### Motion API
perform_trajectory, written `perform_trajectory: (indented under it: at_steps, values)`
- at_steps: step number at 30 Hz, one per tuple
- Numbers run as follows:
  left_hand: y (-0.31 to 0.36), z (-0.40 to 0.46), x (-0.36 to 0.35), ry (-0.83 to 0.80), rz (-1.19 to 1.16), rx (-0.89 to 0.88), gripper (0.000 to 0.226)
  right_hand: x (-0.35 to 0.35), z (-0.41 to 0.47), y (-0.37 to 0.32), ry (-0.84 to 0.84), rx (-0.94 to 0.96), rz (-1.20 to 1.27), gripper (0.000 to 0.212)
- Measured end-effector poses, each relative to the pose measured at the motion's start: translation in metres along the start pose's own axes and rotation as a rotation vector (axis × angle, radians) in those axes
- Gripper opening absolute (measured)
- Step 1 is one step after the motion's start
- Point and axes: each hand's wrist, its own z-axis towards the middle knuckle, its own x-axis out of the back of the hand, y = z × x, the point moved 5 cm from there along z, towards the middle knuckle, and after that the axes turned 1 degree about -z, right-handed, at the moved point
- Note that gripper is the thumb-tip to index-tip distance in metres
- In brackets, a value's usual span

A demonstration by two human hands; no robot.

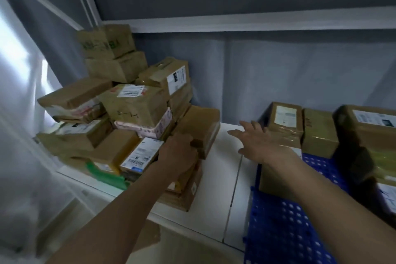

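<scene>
- A brown parcel [200,126] at the right edge of the stacked pile [132,105] on the white bench [220,178] is gripped by the left hand [177,152]; the fingers seem curled over its near corner, though they are blurred.
- The right hand [257,141] is held open, fingers spread, just beside a taped parcel [285,122] in the blue crate [285,221].

One camera sits on the person's head. It looks forward and down, close to a white shelf [216,178]. Both arms come in from the bottom edge. The left hand [177,152], on a brown box [201,124], is mid-picture, and the right hand [257,141] is beside it. A grey wall [278,66] is behind.
</scene>
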Motion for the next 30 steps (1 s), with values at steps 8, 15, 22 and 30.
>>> perform_trajectory:
  at_steps: [8,15,22,30]
  values:
    - [-0.041,0.061,-0.006,-0.176,0.020,-0.007,0.052,-0.030,0.054,-0.037,-0.138,-0.046,0.124,0.071]
    - [-0.045,0.122,-0.027,-0.312,-0.014,-0.029,0.056,-0.062,0.115,-0.058,-0.132,-0.203,0.443,0.074]
    - [-0.052,0.151,-0.046,-0.317,-0.088,-0.025,0.056,-0.084,0.147,-0.067,-0.097,-0.326,0.635,0.079]
    - [-0.056,0.169,-0.065,-0.383,0.020,0.023,0.065,-0.098,0.163,-0.068,-0.090,-0.380,0.869,0.078]
